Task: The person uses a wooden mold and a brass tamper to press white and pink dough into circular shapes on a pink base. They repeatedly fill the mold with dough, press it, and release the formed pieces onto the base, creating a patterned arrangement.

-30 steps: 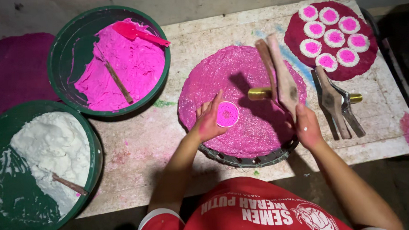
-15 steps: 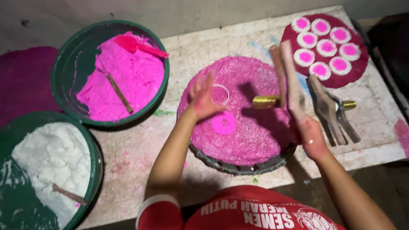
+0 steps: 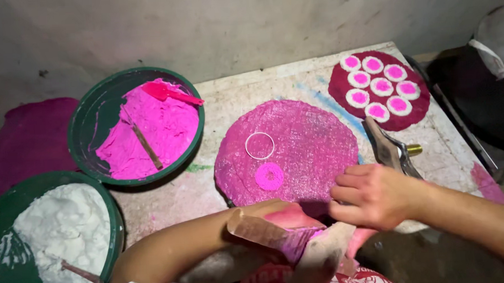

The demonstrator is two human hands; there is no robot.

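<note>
My left hand (image 3: 286,216), stained pink, and my right hand (image 3: 373,195) both grip a hinged wooden press (image 3: 293,241) smeared with pink, held close to my body at the near edge of the table. Just beyond it lies a round pink-dusted board (image 3: 314,144). On the board rest a thin white ring (image 3: 259,145) and a flat pink disc (image 3: 269,176), apart from each other and from both hands. My left fingers are partly hidden behind the press.
A green bowl (image 3: 81,123) of pink dough holds a pink scoop (image 3: 168,93) and a stick. A second green bowl (image 3: 111,221) holds white flour. A dark red plate (image 3: 340,92) carries several white-and-pink cakes. A second press (image 3: 391,149) lies at right, beside a dark pan (image 3: 482,92).
The press came off the board toward my body. My left hand left the ring and pink disc on the board and drew back to the press. The camera view rose.
</note>
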